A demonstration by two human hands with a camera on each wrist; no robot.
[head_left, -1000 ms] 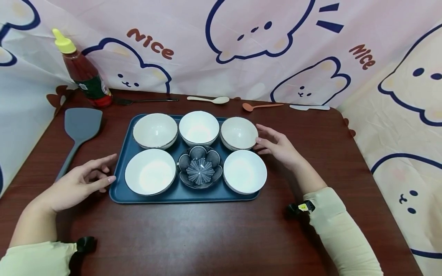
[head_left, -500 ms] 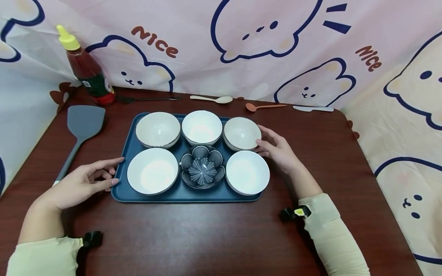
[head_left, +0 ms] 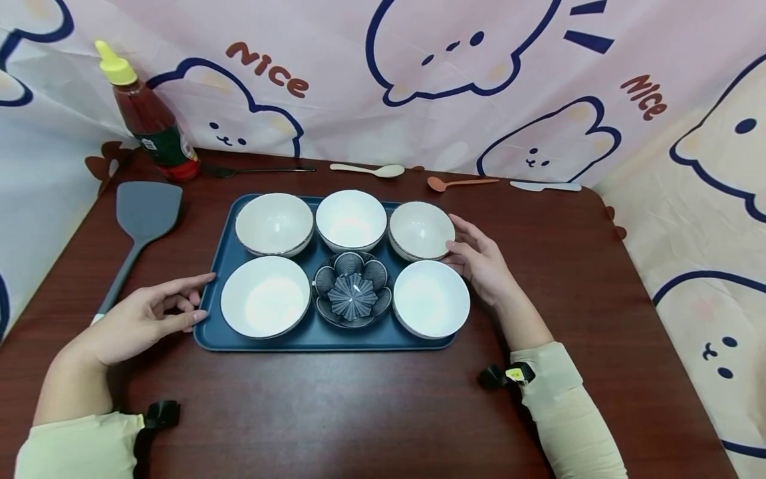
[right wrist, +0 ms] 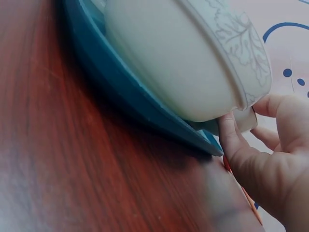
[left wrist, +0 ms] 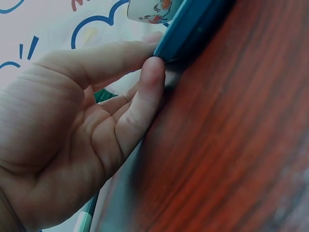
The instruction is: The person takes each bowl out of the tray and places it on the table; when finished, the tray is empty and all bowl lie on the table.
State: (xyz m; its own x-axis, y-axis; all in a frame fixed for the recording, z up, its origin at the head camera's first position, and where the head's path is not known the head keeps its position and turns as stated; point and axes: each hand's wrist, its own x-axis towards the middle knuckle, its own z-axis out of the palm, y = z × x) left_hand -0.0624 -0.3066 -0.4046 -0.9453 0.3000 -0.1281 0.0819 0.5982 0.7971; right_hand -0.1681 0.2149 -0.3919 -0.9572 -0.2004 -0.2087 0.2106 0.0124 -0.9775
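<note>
On the blue tray stand white bowls in two rows, with a dark blue flower-shaped bowl in the front middle. My left hand pinches the tray's left edge; in the left wrist view, fingers meet at its rim. At the other end, my right hand grips the back right bowl by its right side, the thumb over its rim. The front right bowl sits just below that hand; its leaf-patterned side partly hides the gripped bowl in the right wrist view.
A grey spatula lies left of the tray, near a leaning red sauce bottle with a yellow cap. Along the back edge are a dark fork, a cream spoon, an orange spoon and a pale knife.
My left hand has moved right onto the tray's edge. The right hand's fingers have closed in on the back right bowl. The bowls keep their places on the tray.
</note>
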